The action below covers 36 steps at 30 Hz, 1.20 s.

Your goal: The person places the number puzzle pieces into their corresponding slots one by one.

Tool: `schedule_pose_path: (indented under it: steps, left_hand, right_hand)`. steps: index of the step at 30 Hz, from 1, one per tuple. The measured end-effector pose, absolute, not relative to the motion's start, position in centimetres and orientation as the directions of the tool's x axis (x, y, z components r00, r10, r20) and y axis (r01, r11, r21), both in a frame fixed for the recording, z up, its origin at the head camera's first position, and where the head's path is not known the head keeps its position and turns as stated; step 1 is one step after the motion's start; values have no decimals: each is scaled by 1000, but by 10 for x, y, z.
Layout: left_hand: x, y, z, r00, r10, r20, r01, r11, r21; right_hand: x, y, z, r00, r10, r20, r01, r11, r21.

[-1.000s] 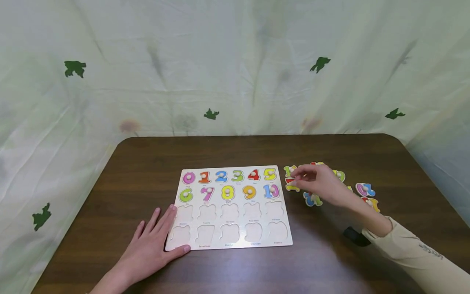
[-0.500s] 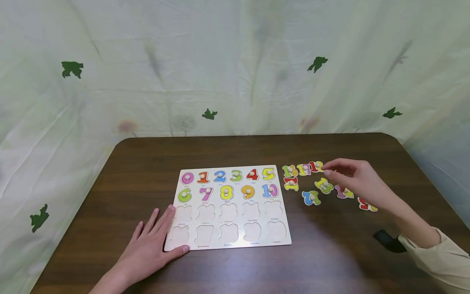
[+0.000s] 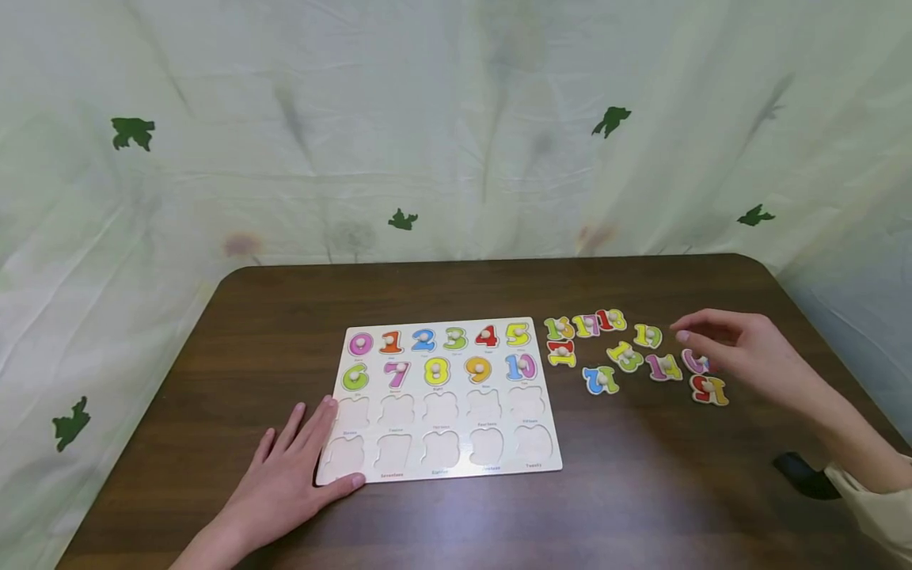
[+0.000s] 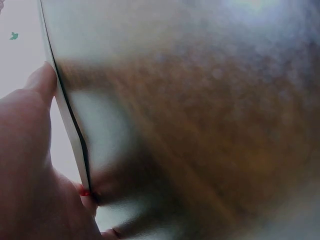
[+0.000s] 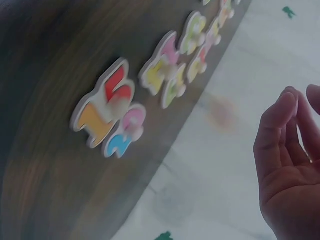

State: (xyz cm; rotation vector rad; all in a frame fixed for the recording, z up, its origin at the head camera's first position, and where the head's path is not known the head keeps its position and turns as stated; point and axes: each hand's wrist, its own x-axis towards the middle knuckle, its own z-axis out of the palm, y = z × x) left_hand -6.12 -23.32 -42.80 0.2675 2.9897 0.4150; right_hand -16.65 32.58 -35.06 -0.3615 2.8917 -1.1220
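My left hand [image 3: 278, 483] lies spread at the left edge of a white number puzzle board [image 3: 420, 431], fingertips and thumb on its rim. Number pieces 0 to 10 sit in the upper two rows; the lower two rows are bare recesses. My right hand [image 3: 748, 352] hovers with bent fingers and nothing between them, over the pink-and-blue 20 piece [image 5: 122, 135], which it partly covers in the head view. Close in front lies the red-and-orange 15 piece [image 3: 708, 389]. To its left are the 14 piece [image 3: 663, 367] and the 19 piece [image 3: 647, 336].
More knobbed pieces lie right of the board: the 13 piece [image 3: 625, 357], 12 piece [image 3: 601, 380], 11 piece [image 3: 561, 353], 16 piece [image 3: 559, 328], 17 piece [image 3: 587, 325] and 18 piece [image 3: 611, 320]. A pale curtain [image 3: 456, 142] hangs behind the dark wooden table [image 3: 399, 293].
My right hand has moved right, from above the 16 and 11 pieces past the 19 to the 20, uncovering the pieces between. My left hand has stayed on the board's edge.
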Motion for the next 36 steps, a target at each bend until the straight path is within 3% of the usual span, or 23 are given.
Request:
schedule_pose_path:
  steps: [6, 18, 28, 36]
  left_hand:
    - [-61, -233, -427, -978, 190, -87, 159, 947, 280]
    - [-61, -232, -426, -979, 182, -87, 153, 950, 272]
    - [-60, -232, -428, -981, 175, -86, 146, 950, 276]
    - [-59, -232, -427, -981, 175, -86, 145, 949, 281]
  right_hand:
    - [-174, 331, -358, -951, -299, 80, -278, 710, -647]
    - [-225, 290, -385, -831, -555, -30, -322, 524, -788]
    - [-255, 249, -402, -715, -694, -86, -400, 507, -764]
    - [-261, 234, -410, -662, -741, -111, -440, 505, -742]
